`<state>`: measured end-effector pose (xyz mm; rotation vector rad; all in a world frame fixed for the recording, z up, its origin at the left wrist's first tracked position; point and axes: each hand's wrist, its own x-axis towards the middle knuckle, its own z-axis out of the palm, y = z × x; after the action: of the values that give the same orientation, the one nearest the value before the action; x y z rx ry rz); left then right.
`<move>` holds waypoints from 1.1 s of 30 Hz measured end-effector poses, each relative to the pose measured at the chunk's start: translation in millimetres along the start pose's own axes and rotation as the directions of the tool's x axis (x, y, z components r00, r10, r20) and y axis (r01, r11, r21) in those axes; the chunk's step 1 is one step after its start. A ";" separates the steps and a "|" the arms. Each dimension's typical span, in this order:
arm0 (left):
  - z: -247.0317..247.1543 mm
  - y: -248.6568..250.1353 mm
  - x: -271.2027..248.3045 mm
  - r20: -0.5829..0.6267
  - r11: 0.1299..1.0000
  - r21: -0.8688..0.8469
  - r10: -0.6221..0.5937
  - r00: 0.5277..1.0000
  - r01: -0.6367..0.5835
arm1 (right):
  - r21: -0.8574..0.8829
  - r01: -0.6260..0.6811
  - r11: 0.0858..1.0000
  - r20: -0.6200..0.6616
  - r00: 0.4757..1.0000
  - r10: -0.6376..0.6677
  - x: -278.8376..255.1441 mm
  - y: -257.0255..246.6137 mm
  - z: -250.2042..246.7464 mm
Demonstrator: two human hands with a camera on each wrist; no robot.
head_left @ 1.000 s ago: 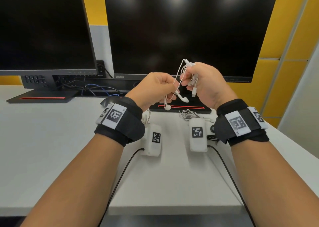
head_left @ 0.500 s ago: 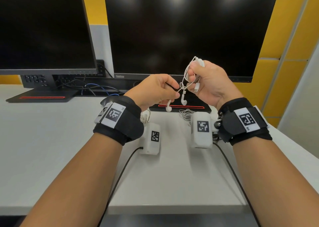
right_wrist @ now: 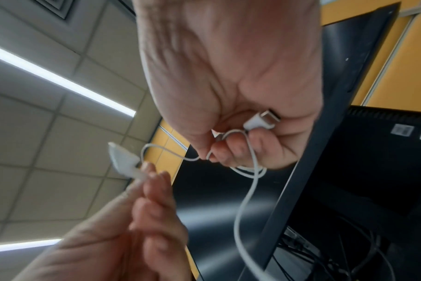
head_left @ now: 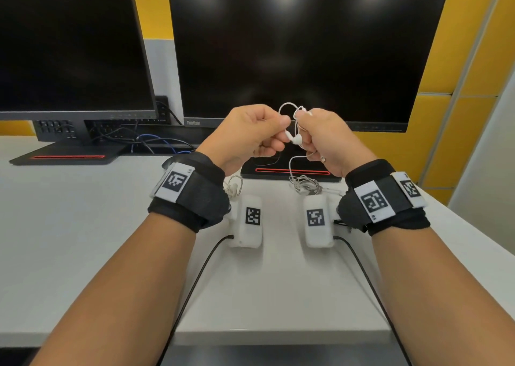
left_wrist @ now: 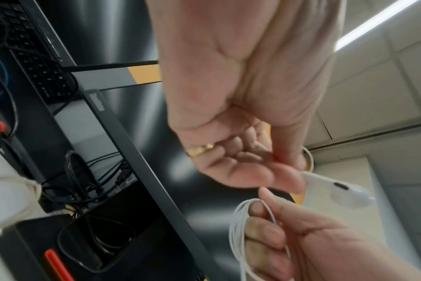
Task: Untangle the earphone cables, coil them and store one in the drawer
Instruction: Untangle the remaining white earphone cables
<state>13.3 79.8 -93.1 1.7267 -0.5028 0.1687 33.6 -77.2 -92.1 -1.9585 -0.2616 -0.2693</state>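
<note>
I find coiling nearly finished: my right hand (head_left: 323, 137) grips the white earphone coil (left_wrist: 238, 230) wound round its fingers, my left hand (head_left: 250, 131) pinches an earbud (right_wrist: 121, 161), and the grey earphones (head_left: 305, 184) on the far desk (head_left: 83, 212) and drawer storage remain.

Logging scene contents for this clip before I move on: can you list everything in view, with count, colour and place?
white earphone: 1, white, held up between both hands, cable partly looped round the right fingers
grey earphone bundle: 1, grey-white, on the desk under the right hand
third earphone: 1, pale, on the desk by the left wrist, mostly hidden
monitors: 2, black, screens dark, at the back of the desk
monitor bases: 2, black with a red stripe, on the desk
cables: several, black and blue, behind the monitors
desk: 1, white
wall panels: yellow, behind the monitors
wrist cameras: 2, white, under the wrists
left hand: pinches an earbud
right hand: holds the coil and plug
</note>
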 end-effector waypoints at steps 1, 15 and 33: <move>-1.2 -1.2 1.2 -0.034 0.997 0.072 -0.014 0.999 0.016 | 0.009 -0.006 1.000 0.001 1.000 0.006 0.1 -0.3 -0.5; 10.7 -10.0 3.6 0.072 0.955 0.281 -0.118 0.990 0.093 | -0.089 0.081 0.993 0.151 0.986 -0.067 -3.0 4.1 1.4; 8.3 -7.0 -0.2 0.128 0.872 0.489 -0.117 0.985 0.040 | 0.582 0.137 0.801 -0.030 0.989 -0.147 -2.5 1.2 -16.4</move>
<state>14.7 72.8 -101.3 2.2646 -0.5310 0.1078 30.5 -92.9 -87.6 -1.3272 -0.4479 -0.2349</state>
